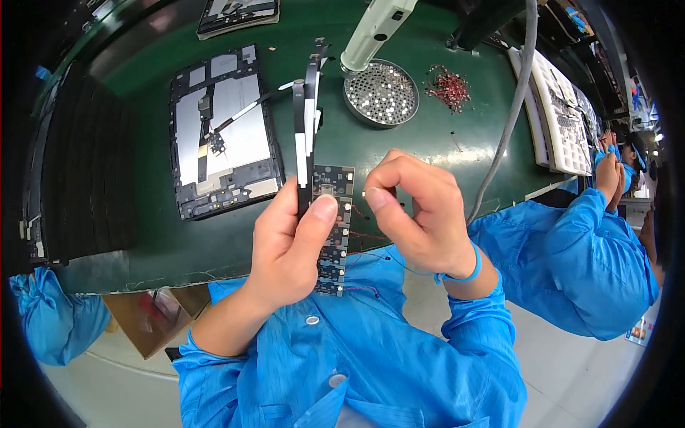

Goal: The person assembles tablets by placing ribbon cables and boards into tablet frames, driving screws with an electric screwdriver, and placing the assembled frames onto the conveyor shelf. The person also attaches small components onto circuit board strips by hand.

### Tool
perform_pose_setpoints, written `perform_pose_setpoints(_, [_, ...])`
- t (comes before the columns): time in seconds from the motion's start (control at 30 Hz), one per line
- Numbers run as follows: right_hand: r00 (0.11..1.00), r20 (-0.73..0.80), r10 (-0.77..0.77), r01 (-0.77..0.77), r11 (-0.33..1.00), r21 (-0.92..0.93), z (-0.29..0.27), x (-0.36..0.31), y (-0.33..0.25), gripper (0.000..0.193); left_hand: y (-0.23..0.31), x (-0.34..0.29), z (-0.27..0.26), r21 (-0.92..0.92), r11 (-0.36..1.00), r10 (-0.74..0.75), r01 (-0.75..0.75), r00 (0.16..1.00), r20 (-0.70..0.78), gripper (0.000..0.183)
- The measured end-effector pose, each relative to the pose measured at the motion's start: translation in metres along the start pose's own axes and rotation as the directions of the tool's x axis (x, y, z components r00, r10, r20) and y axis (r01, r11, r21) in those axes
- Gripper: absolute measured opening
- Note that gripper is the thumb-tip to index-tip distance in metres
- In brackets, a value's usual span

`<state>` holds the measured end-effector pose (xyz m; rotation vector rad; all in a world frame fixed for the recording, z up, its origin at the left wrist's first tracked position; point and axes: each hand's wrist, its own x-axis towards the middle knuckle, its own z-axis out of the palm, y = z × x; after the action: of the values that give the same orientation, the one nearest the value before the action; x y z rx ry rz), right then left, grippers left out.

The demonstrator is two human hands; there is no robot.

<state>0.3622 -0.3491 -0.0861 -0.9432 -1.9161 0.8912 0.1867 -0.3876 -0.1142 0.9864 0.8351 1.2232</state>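
My left hand (289,239) grips a dark strip of small circuit boards (332,253) upright in front of my chest, its thumb pressed on the front face. Long black and white flat flex cables (303,135) rise from the same grip. Thin red and black wires (367,235) trail off the strip's right edge. Just right of the strip, my right hand (421,203) is closed, thumb and index finger pinched together. A tiny pale bit shows at those fingertips, too small to name. A blue band (464,267) circles the right wrist.
An opened tablet-like device (246,107) lies beyond my left hand. Ahead stand a round metal dish (382,125), a pale arm-like device (374,36) and a pile of small red-wired parts (449,89). A grey cable (510,121) hangs at right, near white trays (560,107). A co-worker's blue sleeve (571,264) is close by.
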Motion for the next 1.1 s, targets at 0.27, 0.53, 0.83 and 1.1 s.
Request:
perform_pose_setpoints(0.27, [0.995, -0.019, -0.101, 0.101, 0.994, 0.033, 0.007, 0.002, 0.006, 0.009, -0.004, 0.000, -0.003, -0.003, 1.000, 0.000, 0.000, 1.000, -0.010, 0.018])
perform_pose_setpoints(0.53, [0.993, -0.116, 0.002, 0.000, 1.000, 0.018, 0.016, -0.003, 0.006, 0.007, -0.016, 0.007, -0.011, -0.035, 0.996, 0.082, -0.082, 0.997, 0.001, 0.022])
perform_pose_setpoints(0.83, [0.992, -0.022, 0.127, -0.123, 0.984, 0.126, 0.017, -0.004, 0.005, 0.007, -0.013, 0.004, -0.009, 0.064, 0.998, 0.007, 0.002, 0.990, -0.144, 0.019])
perform_pose_setpoints(1.1, [0.980, 0.121, 0.159, -0.184, 0.955, 0.232, 0.013, -0.005, 0.002, 0.002, -0.010, 0.005, -0.007, 0.127, 0.985, 0.133, -0.117, 0.983, -0.125, 0.018])
